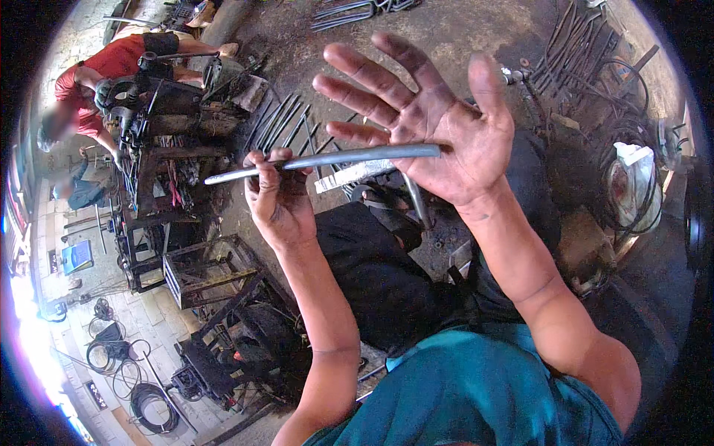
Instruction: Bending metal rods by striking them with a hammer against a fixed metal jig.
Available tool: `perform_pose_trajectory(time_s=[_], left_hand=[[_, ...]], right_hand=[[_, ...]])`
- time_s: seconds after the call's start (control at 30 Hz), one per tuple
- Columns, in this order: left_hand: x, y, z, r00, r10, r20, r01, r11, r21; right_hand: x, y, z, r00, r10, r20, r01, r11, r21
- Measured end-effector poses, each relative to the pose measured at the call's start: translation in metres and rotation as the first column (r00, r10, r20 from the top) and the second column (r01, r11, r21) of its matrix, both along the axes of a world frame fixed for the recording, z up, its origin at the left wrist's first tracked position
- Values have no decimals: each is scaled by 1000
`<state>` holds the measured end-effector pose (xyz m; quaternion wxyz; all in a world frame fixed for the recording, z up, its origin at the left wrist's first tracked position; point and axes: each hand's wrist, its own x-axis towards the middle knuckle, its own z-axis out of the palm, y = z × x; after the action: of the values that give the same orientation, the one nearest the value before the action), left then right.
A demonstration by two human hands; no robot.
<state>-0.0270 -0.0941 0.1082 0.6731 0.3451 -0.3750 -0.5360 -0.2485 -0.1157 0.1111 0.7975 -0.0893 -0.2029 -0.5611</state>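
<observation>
My left hand (279, 204) is closed, thumb and fingers pinching a grey metal rod (349, 156) nearer its left end. The rod runs nearly level, rising slightly to the right, and looks thinner and brighter at its left tip. My right hand (435, 123) is open, palm showing and fingers spread, with dark grime on the skin. The rod's thicker right end crosses in front of that palm; I cannot tell whether it touches. Below the rod sit a silvery flat piece (353, 177) and an upright metal bar (416, 201), partly hidden.
Several dark metal bars (282, 123) lie on the dirt floor ahead. More rods (569, 52) are heaped at the far right, near coiled cable and a white plastic bag (636, 186). At left, a person in red (111, 59) bends by machinery; metal frames (208, 267) stand nearer.
</observation>
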Motion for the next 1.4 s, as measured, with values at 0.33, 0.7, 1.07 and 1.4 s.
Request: perform_pose_trajectory(time_s=[0.33,0.7,1.07,1.4], left_hand=[[-29,-5,3,841,352,411,-333,935,-118],[-84,29,-13,664,-412,624,236,907,348],[-102,38,-12,636,-725,266,497,648,577],[-99,38,-30,674,-654,-343,735,544,406]], right_hand=[[-3,-9,-74,974,94,-207,-53,979,195],[-20,-16,-70,972,129,-197,-128,992,21],[-29,-16,-75,962,247,-114,-255,965,-55],[-33,-16,-79,937,344,-59,-349,929,-125]])
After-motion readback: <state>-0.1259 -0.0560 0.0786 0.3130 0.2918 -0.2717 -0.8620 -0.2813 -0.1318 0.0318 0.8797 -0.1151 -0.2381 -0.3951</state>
